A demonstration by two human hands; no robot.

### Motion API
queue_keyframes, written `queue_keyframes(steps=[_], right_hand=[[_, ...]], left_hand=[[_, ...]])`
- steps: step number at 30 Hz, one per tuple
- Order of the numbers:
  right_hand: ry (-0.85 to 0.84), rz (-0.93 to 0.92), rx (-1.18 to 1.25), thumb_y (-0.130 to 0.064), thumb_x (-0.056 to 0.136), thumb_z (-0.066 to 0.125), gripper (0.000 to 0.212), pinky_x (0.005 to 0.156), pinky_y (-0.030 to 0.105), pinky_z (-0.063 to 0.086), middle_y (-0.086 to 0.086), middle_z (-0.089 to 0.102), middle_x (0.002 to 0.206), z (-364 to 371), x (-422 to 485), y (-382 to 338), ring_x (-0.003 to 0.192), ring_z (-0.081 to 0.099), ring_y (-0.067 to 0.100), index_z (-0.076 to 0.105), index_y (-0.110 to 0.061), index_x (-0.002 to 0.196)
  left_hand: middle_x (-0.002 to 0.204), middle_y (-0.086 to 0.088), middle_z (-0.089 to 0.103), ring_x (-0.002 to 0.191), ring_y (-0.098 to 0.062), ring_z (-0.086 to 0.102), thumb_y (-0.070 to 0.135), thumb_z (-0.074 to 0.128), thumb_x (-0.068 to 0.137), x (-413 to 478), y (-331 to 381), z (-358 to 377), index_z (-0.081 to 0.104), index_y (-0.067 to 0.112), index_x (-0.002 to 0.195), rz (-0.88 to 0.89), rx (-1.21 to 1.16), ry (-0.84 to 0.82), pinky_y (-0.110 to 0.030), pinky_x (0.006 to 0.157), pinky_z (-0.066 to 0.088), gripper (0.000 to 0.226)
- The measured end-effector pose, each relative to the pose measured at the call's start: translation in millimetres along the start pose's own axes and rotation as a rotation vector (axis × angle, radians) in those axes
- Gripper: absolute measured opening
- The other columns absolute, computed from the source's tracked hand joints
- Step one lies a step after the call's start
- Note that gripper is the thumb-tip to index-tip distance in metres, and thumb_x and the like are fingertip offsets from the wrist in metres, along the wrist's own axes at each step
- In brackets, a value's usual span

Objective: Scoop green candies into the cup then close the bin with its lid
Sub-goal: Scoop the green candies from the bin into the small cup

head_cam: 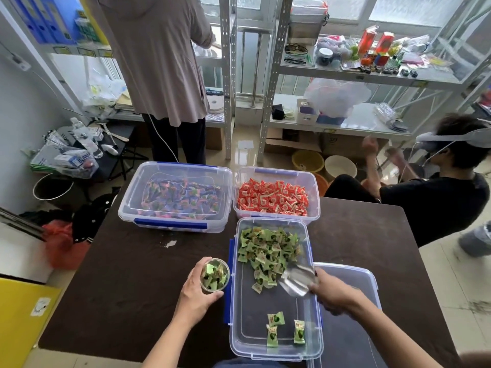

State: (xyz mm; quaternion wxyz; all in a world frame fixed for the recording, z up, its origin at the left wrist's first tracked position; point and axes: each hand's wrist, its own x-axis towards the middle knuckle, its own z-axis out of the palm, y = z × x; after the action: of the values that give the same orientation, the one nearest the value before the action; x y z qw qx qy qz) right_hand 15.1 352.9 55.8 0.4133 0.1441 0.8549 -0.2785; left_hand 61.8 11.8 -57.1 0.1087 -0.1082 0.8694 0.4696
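Observation:
An open clear bin (236, 325) with blue clips stands on the dark table in front of me. Green candies (268, 251) are heaped in its far half, and three lie loose near its front. My left hand (194, 290) grips a small clear cup (214, 274) just left of the bin; the cup holds several green candies. My right hand (334, 293) holds a clear plastic scoop (297, 278) over the bin's right side, its mouth at the near edge of the heap. The bin's clear lid (364, 280) lies to the right, partly under the bin and my right arm.
Behind the green bin stand a lidded bin of mixed candies (175, 197) and an open bin of red candies (273, 197). A person stands at the shelves beyond the table, and another person in a headset crouches at the right. A cluttered stool is at the left.

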Motion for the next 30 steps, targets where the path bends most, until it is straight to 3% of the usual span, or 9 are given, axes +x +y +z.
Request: queue_keyframes(steps=[2,6,10,13,15,18,20,22,30], right_hand=[[-0.054,0.059,0.150,-0.019,0.092,0.040,0.021,0.040,0.021,0.027,0.005,0.048,0.065,13,-5,20,0.040,0.035,0.013,0.048,-0.014,0.111],[-0.048,0.080,0.164,-0.020,0.095,0.039,0.020,0.040,0.026,0.029,0.011,0.049,0.069,40,-2,34,0.042,0.039,0.015,0.039,-0.012,0.113],[0.105,-0.035,-0.119,-0.022,0.101,0.035,0.038,0.066,0.037,0.045,0.014,0.065,0.094,59,10,30,0.074,0.057,0.025,0.028,-0.004,0.133],[0.137,-0.036,-0.167,-0.022,0.101,0.037,0.016,0.075,0.040,0.049,0.012,0.064,0.097,67,12,22,0.079,0.062,0.026,0.036,-0.011,0.113],[0.001,0.050,0.075,-0.019,0.103,0.041,0.011,0.065,0.031,0.047,0.008,0.057,0.083,69,7,12,0.058,0.052,0.016,0.045,-0.015,0.094],[-0.330,0.330,0.953,-0.014,0.104,0.038,0.029,0.029,0.015,0.026,0.002,0.042,0.051,82,6,6,0.031,0.031,0.007,0.053,-0.008,0.079],[-0.527,0.535,1.541,-0.017,0.102,0.041,0.032,0.025,0.012,0.021,-0.002,0.031,0.057,102,10,2,0.029,0.030,0.008,0.054,-0.001,0.078],[-0.624,0.605,1.839,-0.020,0.095,0.048,0.037,0.025,0.011,0.021,-0.005,0.024,0.061,126,16,-5,0.027,0.030,0.010,0.055,0.003,0.067],[-0.376,0.500,1.883,-0.027,0.094,0.049,0.034,0.027,0.013,0.015,-0.003,0.034,0.049,148,49,-42,0.029,0.025,0.008,0.045,-0.012,0.065]], left_hand=[[0.135,0.013,0.053,0.123,-0.009,0.051,0.023,0.091,0.066,1,-1,-1,0.040,0.052,0.138,0.001,-0.012,0.001,-0.028,0.104,0.041,0.093],[0.134,0.021,0.052,0.124,-0.002,0.051,0.022,0.092,0.066,0,-4,-2,0.039,0.058,0.132,0.008,-0.044,-0.014,-0.022,0.102,0.039,0.092],[0.135,0.020,0.053,0.125,-0.001,0.051,0.022,0.093,0.065,0,-8,-1,0.038,0.060,0.132,0.003,-0.048,-0.028,-0.028,0.106,0.041,0.094],[0.136,0.015,0.053,0.125,-0.007,0.052,0.025,0.092,0.066,1,-9,-2,0.037,0.056,0.136,-0.017,-0.037,-0.053,-0.036,0.108,0.044,0.094],[0.136,0.014,0.052,0.126,-0.009,0.051,0.024,0.091,0.068,0,-9,-1,0.035,0.054,0.137,-0.015,-0.022,-0.063,-0.035,0.109,0.042,0.094],[0.137,0.013,0.051,0.127,-0.009,0.050,0.022,0.090,0.070,0,-6,-1,0.033,0.051,0.139,-0.019,-0.016,-0.069,-0.030,0.107,0.040,0.094],[0.137,0.013,0.050,0.126,-0.008,0.050,0.022,0.090,0.071,0,-4,-3,0.032,0.049,0.140,-0.022,-0.007,-0.074,-0.027,0.105,0.039,0.093],[0.137,0.014,0.050,0.126,-0.007,0.050,0.023,0.090,0.071,0,-4,-3,0.032,0.048,0.140,-0.023,0.003,-0.075,-0.026,0.105,0.039,0.093],[0.136,0.015,0.053,0.124,-0.005,0.052,0.024,0.092,0.068,2,-6,-3,0.034,0.048,0.139,-0.035,0.017,-0.077,-0.026,0.105,0.040,0.095]])
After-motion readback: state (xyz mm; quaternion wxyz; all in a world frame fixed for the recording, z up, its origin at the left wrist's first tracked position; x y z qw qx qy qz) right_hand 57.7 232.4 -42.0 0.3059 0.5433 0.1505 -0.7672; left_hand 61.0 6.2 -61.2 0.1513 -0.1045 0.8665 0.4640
